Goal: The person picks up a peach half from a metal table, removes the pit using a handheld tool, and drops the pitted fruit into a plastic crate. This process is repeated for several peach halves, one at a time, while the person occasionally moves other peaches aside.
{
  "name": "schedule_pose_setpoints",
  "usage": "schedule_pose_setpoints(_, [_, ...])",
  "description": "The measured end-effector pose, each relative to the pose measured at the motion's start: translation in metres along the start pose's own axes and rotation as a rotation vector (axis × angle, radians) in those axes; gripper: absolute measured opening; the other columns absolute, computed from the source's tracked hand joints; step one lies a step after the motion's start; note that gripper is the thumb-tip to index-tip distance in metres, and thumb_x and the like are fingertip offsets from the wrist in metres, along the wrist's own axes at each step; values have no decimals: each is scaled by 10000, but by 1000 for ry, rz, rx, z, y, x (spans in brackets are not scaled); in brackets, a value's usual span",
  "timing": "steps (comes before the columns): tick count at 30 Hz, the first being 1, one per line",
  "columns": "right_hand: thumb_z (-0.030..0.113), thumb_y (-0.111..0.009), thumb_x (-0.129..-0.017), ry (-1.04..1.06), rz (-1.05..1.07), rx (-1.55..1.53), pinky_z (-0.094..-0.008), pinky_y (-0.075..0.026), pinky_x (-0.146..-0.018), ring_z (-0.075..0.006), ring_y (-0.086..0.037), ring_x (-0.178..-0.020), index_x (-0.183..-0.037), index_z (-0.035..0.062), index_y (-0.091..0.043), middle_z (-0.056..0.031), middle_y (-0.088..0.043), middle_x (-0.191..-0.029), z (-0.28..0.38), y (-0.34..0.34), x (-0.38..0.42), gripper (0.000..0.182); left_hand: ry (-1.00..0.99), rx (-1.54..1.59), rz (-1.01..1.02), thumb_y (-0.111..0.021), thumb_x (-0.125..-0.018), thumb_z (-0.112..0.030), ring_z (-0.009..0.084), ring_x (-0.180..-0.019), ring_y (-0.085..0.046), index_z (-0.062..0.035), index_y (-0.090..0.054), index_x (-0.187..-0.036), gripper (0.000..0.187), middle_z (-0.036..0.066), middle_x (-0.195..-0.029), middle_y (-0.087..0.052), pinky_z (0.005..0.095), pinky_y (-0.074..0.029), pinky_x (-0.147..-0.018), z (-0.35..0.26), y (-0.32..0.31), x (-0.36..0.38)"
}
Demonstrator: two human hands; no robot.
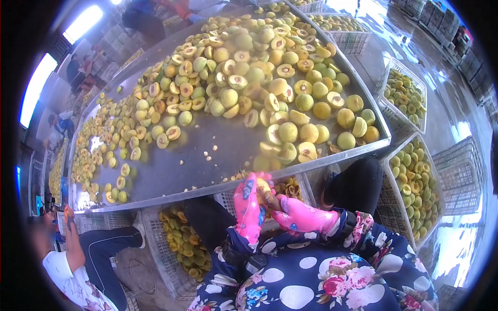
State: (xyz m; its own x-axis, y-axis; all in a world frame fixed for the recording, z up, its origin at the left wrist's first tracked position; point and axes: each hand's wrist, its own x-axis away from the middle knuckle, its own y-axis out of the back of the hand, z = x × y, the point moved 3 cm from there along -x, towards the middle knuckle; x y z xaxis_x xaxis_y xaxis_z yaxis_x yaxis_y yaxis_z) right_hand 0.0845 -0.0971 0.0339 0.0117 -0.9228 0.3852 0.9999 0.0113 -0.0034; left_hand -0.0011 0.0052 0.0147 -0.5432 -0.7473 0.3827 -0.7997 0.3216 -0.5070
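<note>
Left hand: pink patterned glove (248, 212), fingers curled around a yellow fruit (263, 192); the grip is narrow, closed on it.
Right hand: pink glove (307, 216), meeting the fruit from the other side. Something brownish shows between the hands; whether it is a fingertip or a held object, and how firm this grip is, cannot be told.
Fruit in hand: raised just off the middle of the tabletop's near edge, above the wearer's lap.
Below the hands: a crate (223, 199) of cut yellow pieces between the knees; beside it, to the left, a second crate (154, 249) of yellow-green pieces.
Tabletop: dark metal (223, 135) with a raised rim. Fruit is heaped from the far edge to the near right corner and spreads thinly to the left edge. Small pale bits (209, 158) dot the bare middle.
Done and left: many fruits lie halved, some with stones showing; others look whole, or their cuts are hidden. By judgement, much remains.
Right edge: more filled crates (391, 199) on the floor, near a crate stack (456, 176).
Left corner: a seated co-worker (70, 277), orange-gloved hand (69, 216) raised.
</note>
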Motion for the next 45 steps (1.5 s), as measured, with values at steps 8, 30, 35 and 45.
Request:
schedule_pose_setpoints(8, [136, -512, -843, 184, -102, 450, -432, -440, -554, -396, -581, -641, -985, -17, -409, -227, -550, -678, -26, -1, -17, 233, -53, -56, -42, -547, -904, -251, 172, -681, -608, -5, -585, -995, 265, 129, -885, -642, 281, -518, -580, 12, 18, -9])
schedule_pose_setpoints(30, [162, -506, -834, 6, -61, 372, -422, -469, -605, -388, -611, -718, -1048, -51, -420, -255, -581, -766, -15, -8, -15, 314, -80, 27, -155, -543, -897, -218, 166, -640, -578, -26, -578, -1010, 225, 108, -904, -626, 266, -503, -568, 18, 18, -4])
schedule_pose_setpoints(35, [171, -501, -848, 165, -85, 381, -378, -465, -497, -291, -590, -542, -992, -27, -410, -169, -565, -689, -30, -9, -20, 261, -115, -10, -180, -543, -899, -216, 165, -628, -579, -17, -578, -1004, 228, 104, -865, -629, 266, -500, -553, 15, 17, -2])
schedule_pose_setpoints(45, [185, -451, -870, -198, 272, -254, -225, -390, -374, -86, -461, -435, -975, 37, -421, -12, -472, -625, -11, -5, -12, 184, -50, 19, -74, -519, -911, -212, 172, -626, -588, -9, -586, -999, 231, 115, -870, -633, 272, -506, -557, 9, 17, 1])
